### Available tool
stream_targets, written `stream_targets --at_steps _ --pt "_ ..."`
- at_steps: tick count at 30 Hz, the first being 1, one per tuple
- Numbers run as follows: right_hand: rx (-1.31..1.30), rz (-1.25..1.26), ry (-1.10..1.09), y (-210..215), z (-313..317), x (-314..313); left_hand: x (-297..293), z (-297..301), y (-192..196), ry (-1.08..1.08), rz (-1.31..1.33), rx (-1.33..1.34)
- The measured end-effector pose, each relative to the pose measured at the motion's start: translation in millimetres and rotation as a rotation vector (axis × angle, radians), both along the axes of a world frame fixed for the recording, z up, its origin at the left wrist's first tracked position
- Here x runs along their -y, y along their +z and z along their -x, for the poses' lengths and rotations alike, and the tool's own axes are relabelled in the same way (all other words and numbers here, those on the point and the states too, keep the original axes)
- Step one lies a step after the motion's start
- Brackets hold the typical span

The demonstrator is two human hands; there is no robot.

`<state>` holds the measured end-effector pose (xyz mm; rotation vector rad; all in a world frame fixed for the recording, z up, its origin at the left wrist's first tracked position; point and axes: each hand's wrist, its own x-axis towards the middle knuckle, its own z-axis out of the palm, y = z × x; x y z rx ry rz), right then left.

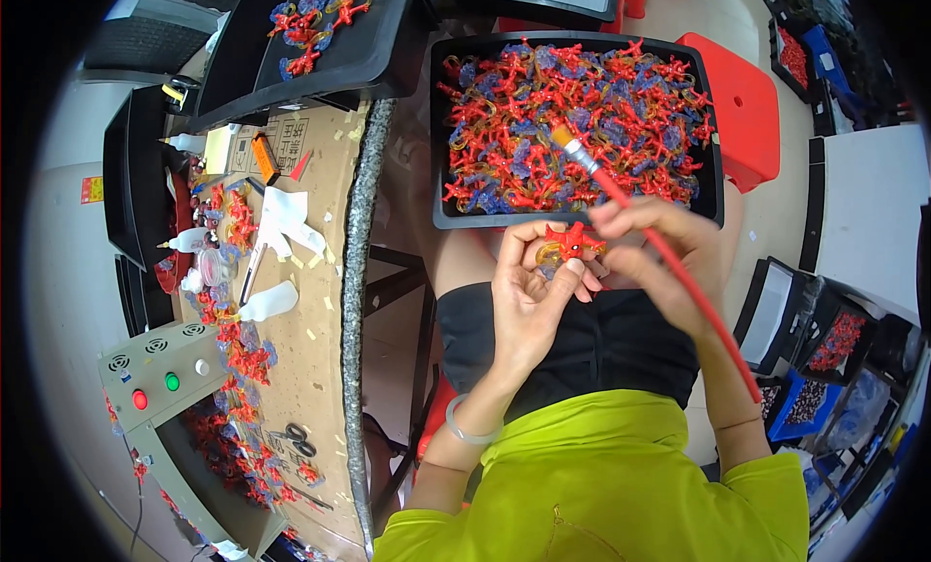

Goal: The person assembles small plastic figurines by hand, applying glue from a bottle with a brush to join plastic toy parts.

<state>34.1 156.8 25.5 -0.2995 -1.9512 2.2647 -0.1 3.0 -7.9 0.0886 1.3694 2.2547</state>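
Just below the black tray (pixel 441 135) on the lap, the left hand (pixel 529 290) pinches one small red figure (pixel 570 242), fingers closed around it. The right hand (pixel 659 261) grips a red-handled brush (pixel 669 261), its tip over the tray. That tray is heaped with red and blue figures (pixel 582 126), so by my judgement most of the pile remains to be handled.

Both hands raised together at mid-body.
Left hand (pixel 531 292) fingers curled in a pinch; right hand (pixel 652 252) closed, thumb forward.
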Motion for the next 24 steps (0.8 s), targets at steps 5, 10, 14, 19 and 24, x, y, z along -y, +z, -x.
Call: stream_targets --at_steps 5,10,14,19,24 --pt "-0.084 0.006 -0.024 -19 1 10 5 1 2 -0.232 -0.074 -0.015" --pt "-0.319 -0.393 0.108 -10 11 6 23 12 -2 -0.364 -0.345 0.128" --pt "-0.425 -0.451 0.189 -5 20 7 34 14 -9 -0.426 -0.438 0.170" --pt "-0.417 -0.460 0.286 -9 26 7 41 15 -17 -0.414 -0.425 0.203" --pt "-0.284 -0.191 0.223 -11 28 11 46 17 -10 -0.362 -0.256 0.116"
